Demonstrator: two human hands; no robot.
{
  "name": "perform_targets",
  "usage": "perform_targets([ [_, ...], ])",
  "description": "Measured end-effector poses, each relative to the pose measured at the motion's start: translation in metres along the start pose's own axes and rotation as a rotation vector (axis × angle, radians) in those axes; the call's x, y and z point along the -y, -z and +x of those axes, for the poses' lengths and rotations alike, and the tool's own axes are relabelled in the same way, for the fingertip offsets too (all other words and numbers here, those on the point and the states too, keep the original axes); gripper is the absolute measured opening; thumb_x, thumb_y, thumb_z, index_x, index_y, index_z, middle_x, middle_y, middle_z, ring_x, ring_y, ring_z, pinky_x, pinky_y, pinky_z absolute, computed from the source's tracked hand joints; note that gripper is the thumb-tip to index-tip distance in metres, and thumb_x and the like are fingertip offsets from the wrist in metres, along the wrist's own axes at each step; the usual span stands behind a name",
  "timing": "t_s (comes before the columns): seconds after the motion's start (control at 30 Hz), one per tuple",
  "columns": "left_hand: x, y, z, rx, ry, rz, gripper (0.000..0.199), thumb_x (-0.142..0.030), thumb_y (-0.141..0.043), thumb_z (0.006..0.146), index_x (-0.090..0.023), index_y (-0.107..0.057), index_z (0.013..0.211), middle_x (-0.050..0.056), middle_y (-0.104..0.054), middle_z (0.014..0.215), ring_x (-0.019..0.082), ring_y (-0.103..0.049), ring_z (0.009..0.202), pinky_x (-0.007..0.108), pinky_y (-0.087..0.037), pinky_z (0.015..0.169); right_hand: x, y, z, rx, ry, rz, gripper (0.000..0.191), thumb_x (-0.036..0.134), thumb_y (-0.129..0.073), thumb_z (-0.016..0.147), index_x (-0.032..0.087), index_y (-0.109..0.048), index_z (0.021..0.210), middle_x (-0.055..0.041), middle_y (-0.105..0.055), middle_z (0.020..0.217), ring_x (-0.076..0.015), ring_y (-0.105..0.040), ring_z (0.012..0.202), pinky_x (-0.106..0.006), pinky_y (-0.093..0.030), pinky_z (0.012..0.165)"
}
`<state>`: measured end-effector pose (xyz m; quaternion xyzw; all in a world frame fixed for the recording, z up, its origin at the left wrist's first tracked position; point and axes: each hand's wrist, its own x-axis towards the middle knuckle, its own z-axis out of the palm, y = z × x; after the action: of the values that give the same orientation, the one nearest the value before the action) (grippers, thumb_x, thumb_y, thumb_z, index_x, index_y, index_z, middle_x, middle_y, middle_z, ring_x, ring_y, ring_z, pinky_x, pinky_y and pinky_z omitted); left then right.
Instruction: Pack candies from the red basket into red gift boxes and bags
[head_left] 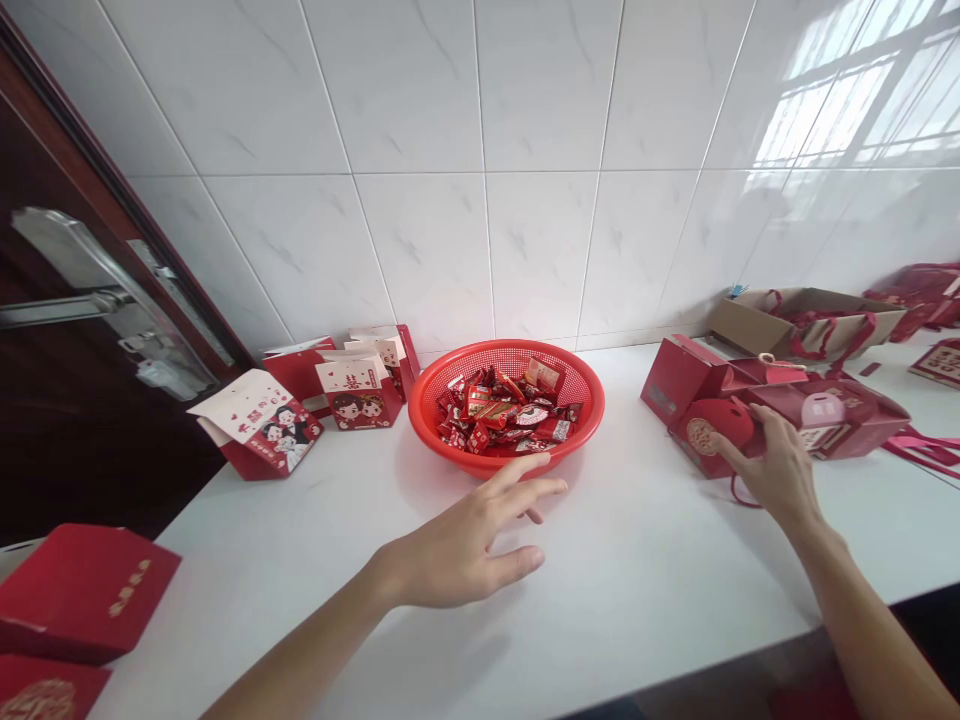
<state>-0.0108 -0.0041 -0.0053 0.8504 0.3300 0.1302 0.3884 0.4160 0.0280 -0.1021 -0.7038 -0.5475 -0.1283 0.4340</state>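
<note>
Left hand point(465, 548) hovers, fingers apart, near the candy basket point(429, 428), seemingly placed within reach; right hand point(781, 475) touches a red box point(703, 430), clamping unclear.

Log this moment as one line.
left hand: open, near red basket | basket: wrapped sweets | right hand: at red box, grip unclear | surface: white table

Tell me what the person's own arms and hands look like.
Left hand and right hand are ungloved, with slim fingers. Both forearms are bare as far as they show; no sleeve, watch or bracelet is visible.
</note>
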Motion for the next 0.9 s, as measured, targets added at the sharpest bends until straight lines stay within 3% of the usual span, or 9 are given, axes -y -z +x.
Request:
perform_targets([
  [0.17, 0.001, 0.003, 0.000, 0.027, 0.026, 0.029, 0.062, -0.035, -0.061, 0.094, -0.034, -0.044, 0.153, 0.011, -0.039, 0.162, 0.030, -0.057, 0.132, 0.048, -0.047, 0.112, -0.008, 0.005, 0.009, 0.073, -0.090, -0.060, 0.087, 0.069, -0.039, 0.091, 0.002, -0.041, 0.147, -0.0333, -0.040, 0.153, -0.0440, -0.033, 0.148, -0.057, -0.032, 0.114],
  [0.3, -0.001, 0.005, 0.000, 0.027, 0.027, 0.036, 0.061, -0.034, -0.061, 0.094, -0.035, -0.044, 0.153, 0.010, -0.029, 0.167, 0.029, -0.057, 0.132, 0.046, -0.049, 0.110, 0.000, 0.005, 0.008, 0.040, -0.132, -0.061, 0.089, 0.068, -0.042, 0.090, -0.002, -0.041, 0.146, -0.0361, -0.037, 0.153, -0.0461, -0.032, 0.148, -0.057, -0.030, 0.117],
  [0.4, -0.003, 0.007, -0.001, 0.030, 0.021, 0.021, 0.060, -0.033, -0.061, 0.093, -0.034, -0.046, 0.151, 0.009, -0.027, 0.168, 0.032, -0.052, 0.138, 0.038, -0.059, 0.095, 0.001, 0.002, 0.004, -0.034, -0.050, -0.055, 0.082, 0.064, -0.047, 0.092, 0.004, -0.042, 0.147, -0.0348, -0.034, 0.155, -0.0489, -0.028, 0.149, -0.063, -0.028, 0.117],
  [0.47, -0.004, 0.008, -0.002, 0.026, 0.021, 0.018, 0.060, -0.033, -0.062, 0.093, -0.033, -0.047, 0.150, 0.010, -0.027, 0.168, 0.032, -0.054, 0.135, 0.036, -0.060, 0.091, 0.004, 0.000, 0.003, -0.128, 0.023, -0.061, 0.074, 0.060, -0.051, 0.093, 0.007, -0.047, 0.144, -0.0332, -0.038, 0.154, -0.0498, -0.033, 0.147, -0.065, -0.029, 0.116],
  [0.53, -0.005, 0.010, -0.003, 0.008, 0.009, 0.041, 0.058, -0.033, -0.062, 0.093, -0.032, -0.048, 0.150, 0.011, -0.027, 0.168, 0.030, -0.059, 0.129, 0.040, -0.057, 0.099, 0.015, -0.002, 0.001, -0.251, 0.107, -0.049, 0.062, 0.055, -0.056, 0.092, 0.010, -0.057, 0.134, -0.0319, -0.049, 0.146, -0.0484, -0.046, 0.139, -0.065, -0.035, 0.112],
  [0.63, -0.005, 0.014, -0.004, -0.025, -0.021, 0.085, 0.055, -0.032, -0.062, 0.093, -0.030, -0.051, 0.147, 0.011, -0.030, 0.167, 0.029, -0.062, 0.125, 0.045, -0.051, 0.107, 0.053, -0.002, -0.010, -0.342, 0.296, 0.052, 0.032, 0.040, -0.060, 0.094, 0.018, -0.064, 0.117, -0.0237, -0.065, 0.130, -0.0392, -0.063, 0.122, -0.057, -0.049, 0.104],
  [0.73, -0.005, 0.020, -0.005, -0.067, -0.031, 0.111, 0.052, -0.031, -0.062, 0.094, -0.028, -0.054, 0.145, 0.011, -0.035, 0.165, 0.032, -0.051, 0.139, 0.045, -0.049, 0.111, 0.112, 0.000, -0.040, -0.104, 0.607, 0.233, 0.018, 0.024, -0.062, 0.092, 0.021, -0.063, 0.110, -0.0156, -0.071, 0.114, -0.0303, -0.071, 0.105, -0.049, -0.057, 0.091],
  [0.8, -0.006, 0.025, -0.007, -0.119, -0.047, 0.139, 0.049, -0.031, -0.061, 0.094, -0.027, -0.056, 0.143, 0.010, -0.037, 0.164, 0.033, -0.039, 0.149, 0.047, -0.042, 0.117, 0.155, -0.001, -0.073, 0.164, 0.807, 0.388, 0.021, 0.017, -0.055, 0.096, 0.022, -0.061, 0.114, -0.0134, -0.072, 0.109, -0.0237, -0.072, 0.098, -0.038, -0.059, 0.083],
  [0.9, -0.007, 0.033, -0.010, -0.205, -0.066, 0.176, 0.047, -0.030, -0.059, 0.096, -0.027, -0.057, 0.142, 0.009, -0.041, 0.163, 0.031, -0.037, 0.151, 0.047, -0.037, 0.121, 0.206, -0.014, -0.132, 0.457, 1.202, 0.684, 0.020, 0.029, -0.050, 0.102, 0.015, -0.063, 0.110, -0.0078, -0.070, 0.088, -0.0170, -0.064, 0.077, -0.032, -0.055, 0.077],
])
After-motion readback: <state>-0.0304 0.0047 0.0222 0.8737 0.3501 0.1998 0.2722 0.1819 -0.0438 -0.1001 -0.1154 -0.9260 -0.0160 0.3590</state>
